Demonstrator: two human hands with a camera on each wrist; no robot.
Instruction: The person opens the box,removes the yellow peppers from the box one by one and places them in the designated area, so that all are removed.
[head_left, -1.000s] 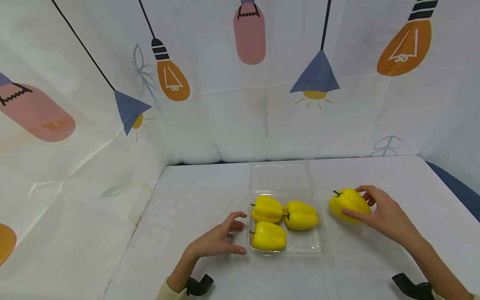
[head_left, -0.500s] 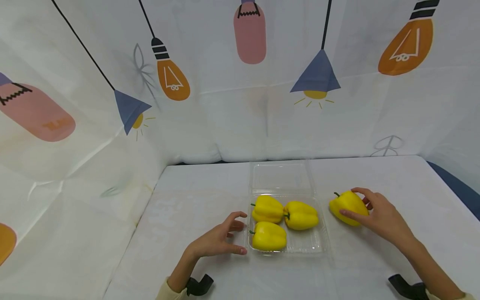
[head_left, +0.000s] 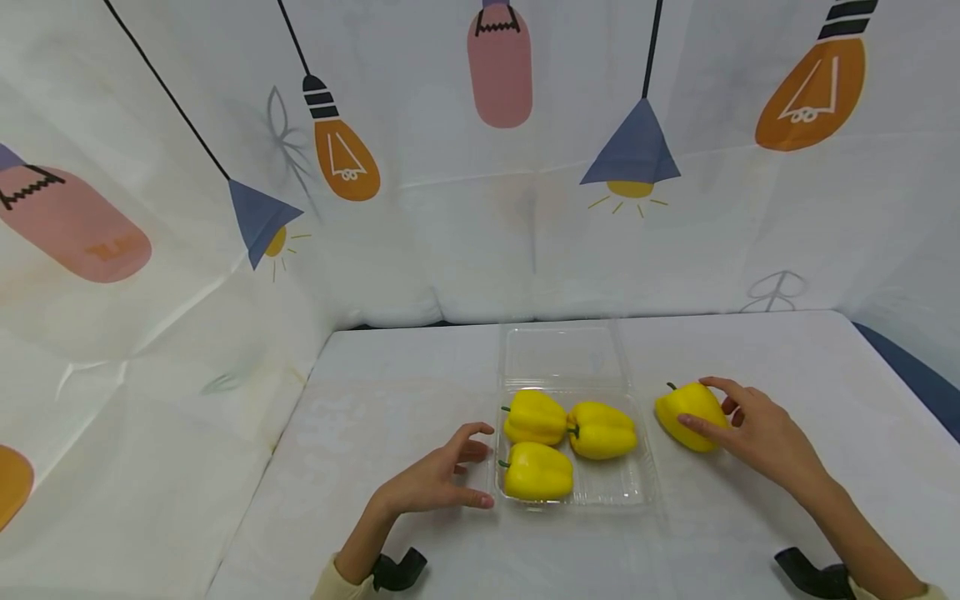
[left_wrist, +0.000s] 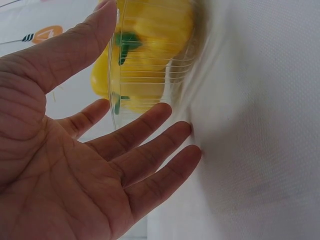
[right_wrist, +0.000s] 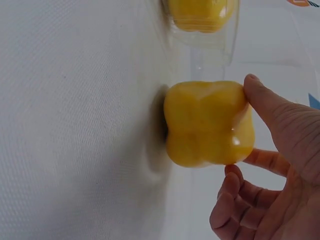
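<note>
On the right of the table, my right hand pinches a yellow bell pepper between thumb and fingers. The right wrist view shows this pepper from its lobed end, low over the white surface; whether it touches there I cannot tell. A clear plastic clamshell box lies with its lid folded back, holding three more yellow bell peppers, two at its left and one at its right. Beside the box's left wall is my left hand, fingers relaxed and spread. Its thumb reaches the rim in the left wrist view.
The clear lid lies flat behind the box. A white-covered table spreads around everything. Behind it and to the left hangs a white curtain printed with lamps and bulbs.
My right hand has shifted slightly left and toward me, carrying the pepper a little closer to the box. The left hand and the peppers in the box stay put.
</note>
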